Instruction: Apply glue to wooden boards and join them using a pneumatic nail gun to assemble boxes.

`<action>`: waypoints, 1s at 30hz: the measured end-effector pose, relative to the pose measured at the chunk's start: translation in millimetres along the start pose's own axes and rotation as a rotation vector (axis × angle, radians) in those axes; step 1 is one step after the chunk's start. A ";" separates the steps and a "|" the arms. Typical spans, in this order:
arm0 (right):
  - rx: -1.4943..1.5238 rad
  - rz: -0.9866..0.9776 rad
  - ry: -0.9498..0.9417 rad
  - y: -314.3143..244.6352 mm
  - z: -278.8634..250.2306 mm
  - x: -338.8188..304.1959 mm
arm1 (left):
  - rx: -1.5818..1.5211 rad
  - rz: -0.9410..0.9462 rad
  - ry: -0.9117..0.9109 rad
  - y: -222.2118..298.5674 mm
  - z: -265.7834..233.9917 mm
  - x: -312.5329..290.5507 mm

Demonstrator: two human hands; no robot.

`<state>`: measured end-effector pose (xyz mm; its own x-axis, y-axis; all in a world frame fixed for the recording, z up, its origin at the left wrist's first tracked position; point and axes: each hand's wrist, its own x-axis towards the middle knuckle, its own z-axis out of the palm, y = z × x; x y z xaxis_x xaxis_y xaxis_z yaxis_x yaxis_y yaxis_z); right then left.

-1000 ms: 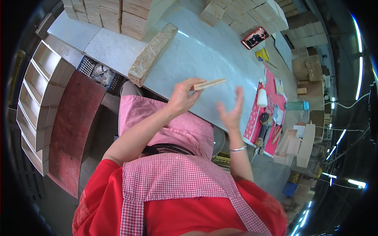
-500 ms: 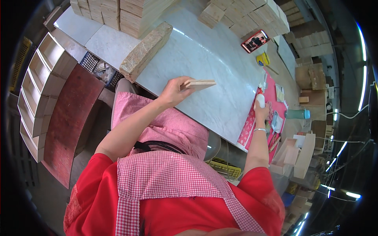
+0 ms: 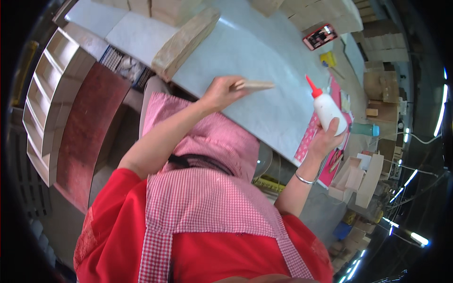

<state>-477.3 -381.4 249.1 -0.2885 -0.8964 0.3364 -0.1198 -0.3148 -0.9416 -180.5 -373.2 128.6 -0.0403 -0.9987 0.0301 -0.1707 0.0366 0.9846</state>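
Thin pale wooden pieces (image 3: 257,86), seen nearly edge-on, jut out from my left hand (image 3: 223,93). Its fingers are closed round their left end, above the near side of the table. In my right hand (image 3: 327,139) is a white squeeze bottle (image 3: 329,112) with a pointed red nozzle. The thumb and fingers wrap its lower part, and the nozzle points up and to the left. The bottle is off the table, over the pink patterned cloth (image 3: 307,134) at the right edge.
A grey-white tabletop (image 3: 236,61) carries a wrapped block (image 3: 186,45) at left and stacked wood at the back. At right are a phone (image 3: 321,37), a yellow tub (image 3: 327,59) and a green bottle (image 3: 365,129). Compartmented wooden boxes (image 3: 45,101) stand beside a dark red board (image 3: 89,137).
My right hand has lifted the squeeze bottle from the cloth and brought it closer. The left hand still grips the wooden pieces. The whole view has shifted slightly.
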 end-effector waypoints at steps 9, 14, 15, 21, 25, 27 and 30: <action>-0.215 -0.101 -0.315 -37.1 56.3 -39.8 | -0.169 0.132 0.044 -9.6 8.2 1.3; -0.319 -0.227 -0.331 -31.1 62.9 -37.7 | -0.137 0.117 0.001 -5.3 2.6 -0.5; -0.294 -0.190 -0.338 -32.8 66.4 -39.5 | -0.122 0.106 -0.019 -5.2 2.3 -0.5; -0.240 -0.063 -0.367 -33.9 79.3 -44.3 | -0.159 0.116 -0.004 -10.6 6.8 1.1; -0.251 -0.045 -0.364 -35.4 80.2 -43.1 | -0.202 0.161 0.035 -13.2 9.0 1.7; -0.255 -0.048 -0.362 -35.9 78.7 -41.5 | -0.201 0.178 0.039 -13.4 9.1 1.6; -0.266 -0.056 -0.358 -36.7 73.3 -37.2 | -0.168 0.165 0.042 -11.2 7.1 0.4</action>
<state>-392.5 -359.4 269.9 0.0672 -0.9464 0.3160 -0.3793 -0.3172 -0.8692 -185.6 -373.8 116.3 -0.0125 -0.9803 0.1971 0.0013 0.1971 0.9804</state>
